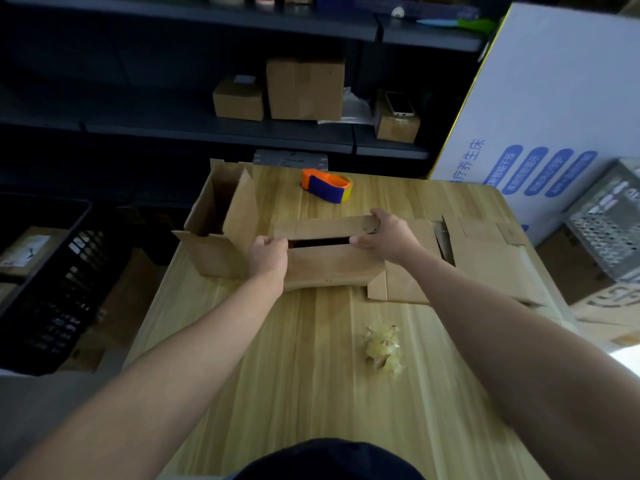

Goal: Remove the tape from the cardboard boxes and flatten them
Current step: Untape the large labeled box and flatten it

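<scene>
As seen from above, left hand [266,258] curled round the near flap of the cardboard box [329,266] on the desk [294,382], right hand [388,237] gripping the far flap. Nearer, apart: crumpled tape [382,347].

With the left hand [266,258] and right hand [388,237] gripping the half-collapsed box [329,263], an open box [221,233] is standing right against the left of the grip, blocking sideways passage there. Flattened cardboard [485,265] is lying just right of the grip, low enough for a hand to be passing over it. Beyond the grip, bare table [277,199] is leaving a gap before the tape dispenser [327,187]. Nearer than the grip, the table is lying open, with only a crumpled tape wad [382,348] sitting beside the right forearm.
</scene>
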`<state>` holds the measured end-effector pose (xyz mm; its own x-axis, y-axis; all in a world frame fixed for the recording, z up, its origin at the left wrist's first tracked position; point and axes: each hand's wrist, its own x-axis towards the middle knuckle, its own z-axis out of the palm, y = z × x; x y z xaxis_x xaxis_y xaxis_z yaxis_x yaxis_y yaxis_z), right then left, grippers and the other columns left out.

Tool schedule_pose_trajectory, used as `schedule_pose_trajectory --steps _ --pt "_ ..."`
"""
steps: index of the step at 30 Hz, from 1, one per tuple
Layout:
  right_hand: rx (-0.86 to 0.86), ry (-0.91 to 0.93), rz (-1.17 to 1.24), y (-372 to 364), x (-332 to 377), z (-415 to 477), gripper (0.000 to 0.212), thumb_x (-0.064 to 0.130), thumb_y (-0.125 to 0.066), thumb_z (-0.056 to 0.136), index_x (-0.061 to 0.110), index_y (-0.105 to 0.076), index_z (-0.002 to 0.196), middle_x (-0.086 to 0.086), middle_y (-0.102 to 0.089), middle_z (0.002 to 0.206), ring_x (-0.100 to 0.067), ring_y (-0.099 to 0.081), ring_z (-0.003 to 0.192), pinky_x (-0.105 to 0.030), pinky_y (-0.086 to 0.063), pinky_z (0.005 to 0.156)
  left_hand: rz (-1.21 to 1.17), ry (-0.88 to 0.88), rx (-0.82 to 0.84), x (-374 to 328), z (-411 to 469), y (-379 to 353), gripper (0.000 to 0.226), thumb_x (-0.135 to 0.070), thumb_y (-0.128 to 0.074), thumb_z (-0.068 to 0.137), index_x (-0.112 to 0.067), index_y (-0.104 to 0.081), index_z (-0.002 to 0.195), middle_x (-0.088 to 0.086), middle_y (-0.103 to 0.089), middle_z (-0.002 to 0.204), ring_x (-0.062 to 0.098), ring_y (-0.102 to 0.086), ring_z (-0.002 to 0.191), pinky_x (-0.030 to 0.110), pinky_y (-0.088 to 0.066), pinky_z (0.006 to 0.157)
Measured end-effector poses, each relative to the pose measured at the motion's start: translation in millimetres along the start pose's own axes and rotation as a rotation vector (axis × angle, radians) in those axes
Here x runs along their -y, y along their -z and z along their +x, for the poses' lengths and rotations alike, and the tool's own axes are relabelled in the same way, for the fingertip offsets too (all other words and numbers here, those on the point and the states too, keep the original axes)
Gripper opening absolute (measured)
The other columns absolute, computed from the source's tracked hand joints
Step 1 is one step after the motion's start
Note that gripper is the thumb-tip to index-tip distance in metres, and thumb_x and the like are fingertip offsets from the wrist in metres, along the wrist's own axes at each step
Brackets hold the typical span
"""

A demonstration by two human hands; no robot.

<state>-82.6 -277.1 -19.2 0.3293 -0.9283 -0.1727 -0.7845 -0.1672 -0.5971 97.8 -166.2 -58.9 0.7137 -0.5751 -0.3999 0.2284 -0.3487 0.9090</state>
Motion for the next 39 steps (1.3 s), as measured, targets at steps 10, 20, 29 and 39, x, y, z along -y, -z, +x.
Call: schedule_pose_trajectory --steps 10,20,29,39 --pt "-0.204 -0.014 -0.074 -10.3 9.3 2.5 0.07 0.067 -0.048 0.083 0.014 -0.04 0.128 -0.009 -0.062 0.109 -0.026 -0.061 0.093 -0.034 -0.051 0.068 0.125 -0.043 0.101 -5.4 1.2 1.6 0.048 0.004 -0.04 0.091 -0.031 -0.053 0.121 0.005 -0.048 0.134 0.024 -0.049 0.115 0.027 -0.045 0.082" --pt "-0.205 -0.052 0.004 -14.0 8.2 -0.8 0.075 0.065 -0.048 0.085 0.013 -0.032 0.136 -0.011 -0.059 0.12 -0.029 -0.06 0.105 -0.035 -0.051 0.075 0.592 -0.088 0.209 -29.0 24.1 -5.5 0.079 -0.018 -0.085 0.067 -0.02 -0.031 0.125 0.012 -0.047 0.124 0.026 -0.051 0.109 0.034 -0.046 0.081" --pt "-0.204 -0.038 -0.011 -18.7 11.5 0.2 0.078 0.062 -0.054 0.084 0.016 -0.026 0.141 -0.01 -0.056 0.126 -0.028 -0.06 0.106 -0.04 -0.055 0.082 0.634 -0.049 0.059 -13.9 23.5 -9.3 0.079 -0.019 -0.079 0.074 -0.016 -0.029 0.135 0.012 -0.053 0.126 0.031 -0.055 0.113 0.037 -0.049 0.086" --pt "-0.185 -0.027 -0.019 -13.4 19.0 8.8 0.082 0.03 -0.077 0.076 0.016 -0.028 0.141 -0.01 -0.047 0.133 -0.029 -0.057 0.11 -0.035 -0.053 0.079 0.55 -0.209 -0.03 -14.8 21.0 -2.2 0.052 -0.027 -0.073 0.08 -0.013 -0.049 0.124 0.009 -0.06 0.118 0.029 -0.059 0.108 0.038 -0.053 0.089"
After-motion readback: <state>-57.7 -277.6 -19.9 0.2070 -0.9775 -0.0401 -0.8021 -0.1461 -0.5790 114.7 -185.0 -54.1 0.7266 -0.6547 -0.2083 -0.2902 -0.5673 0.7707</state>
